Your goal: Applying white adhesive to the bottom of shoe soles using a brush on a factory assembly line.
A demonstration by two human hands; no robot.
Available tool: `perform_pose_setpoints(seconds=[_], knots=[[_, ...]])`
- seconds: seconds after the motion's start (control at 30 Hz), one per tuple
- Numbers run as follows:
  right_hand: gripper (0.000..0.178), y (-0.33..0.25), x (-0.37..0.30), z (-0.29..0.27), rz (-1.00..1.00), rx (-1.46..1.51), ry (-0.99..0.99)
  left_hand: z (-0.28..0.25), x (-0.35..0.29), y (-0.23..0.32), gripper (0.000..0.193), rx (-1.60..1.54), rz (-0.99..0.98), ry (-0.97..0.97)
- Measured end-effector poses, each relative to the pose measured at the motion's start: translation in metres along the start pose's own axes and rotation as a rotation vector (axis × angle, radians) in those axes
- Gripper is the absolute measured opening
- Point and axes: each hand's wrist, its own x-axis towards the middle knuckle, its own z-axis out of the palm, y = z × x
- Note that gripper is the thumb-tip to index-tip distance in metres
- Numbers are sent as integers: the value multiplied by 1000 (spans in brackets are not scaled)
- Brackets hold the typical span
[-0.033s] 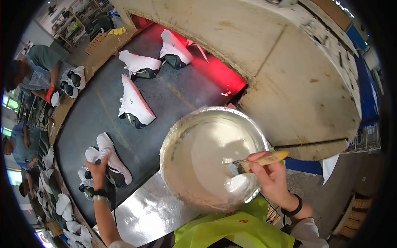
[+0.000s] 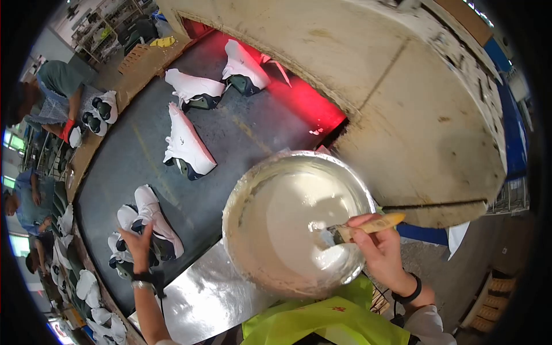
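Note:
My right hand (image 2: 380,253) grips a paintbrush (image 2: 384,222) by its wooden handle. Its wet bristles hang over a wide metal basin (image 2: 229,221) that holds creamy off-white liquid (image 2: 287,215). On the left, my left hand (image 2: 140,248) has thumb and fingers spread beside the dark heel end of a white shoe (image 2: 155,215). A second white shoe (image 2: 127,217) lies close against that hand; whether the fingers touch either one, I cannot tell. Farther up the dark belt (image 2: 195,195) rests another white shoe (image 2: 188,142) with its sole edge turned right.
Two more white shoes (image 2: 195,87) (image 2: 242,68) lie near a red-lit opening (image 2: 310,106) under a beige machine cover (image 2: 402,115). A shiny metal sheet (image 2: 201,296) borders the basin. Co-workers (image 2: 60,95) and more shoes (image 2: 87,288) line the left side.
My left hand has drawn back slightly toward me, its thumb and fingers spreading wider apart. The brush has shifted very little.

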Motion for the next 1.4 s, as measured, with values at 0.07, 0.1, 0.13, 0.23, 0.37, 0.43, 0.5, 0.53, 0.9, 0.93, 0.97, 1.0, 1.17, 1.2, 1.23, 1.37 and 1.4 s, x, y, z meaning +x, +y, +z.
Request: perform_pose_setpoints(seconds=[0.07, 0.1, 0.13, 0.23, 0.37, 0.43, 0.5, 0.53, 0.9, 0.93, 0.97, 1.0, 1.17, 1.2, 1.23, 1.37, 1.4], knots=[[16, 2, 12, 4, 37, 16, 3, 6, -41, 32, 108, -291, 39, -118], [16, 1, 14, 6, 67, 32, -5, 11, -64, 36, 106, -165, 134, -82], [16, 0, 18, 11, 92, 13, -18, 13, -59, 34, 97, -186, -69, -141], [16, 5, 28, 18, 92, -100, -58, -1, -5, 70, 62, -535, -471, -376], [16, 3, 32, 27, 72, -50, -71, 1, 29, 96, 60, -95, -403, -321], [16, 1, 26, 29, 90, -33, -57, 8, 38, 76, 59, -256, -510, -421], [15, -1, 16, 26, 47, -12, -66, -18, 40, 78, 54, -453, -579, -483], [15, 0, 13, 24, 33, -23, -90, -30, 41, 80, 54, -603, -572, -449], [15, 2, 12, -14, 15, -8, 35, -90, 113, 332, 67, -103, 979, -265], [15, -1, 12, -17, 19, -5, 29, -80, 115, 358, 68, -91, 1022, -308], [15, -3, 13, -17, 46, -27, 79, -57, 118, 384, 69, -101, 1076, -362], [15, -3, 12, -19, 74, -50, 123, -38, 114, 410, 70, -138, 1108, -461], [17, 0, 14, -33, 119, -101, 200, 41, 77, 496, 48, -209, 1384, -539], [17, 1, 16, -35, 123, -92, 217, 62, 69, 504, 47, -268, 1449, -456], [17, 1, 15, -34, 132, -80, 233, 76, 61, 509, 47, -277, 1449, -462], [17, 1, 17, -37, 114, -131, 258, 97, 48, 536, 50, 61, 1630, -417], [19, 0, 16, -37, 131, -152, 263, 102, 50, 541, 49, 83, 1610, -433]])
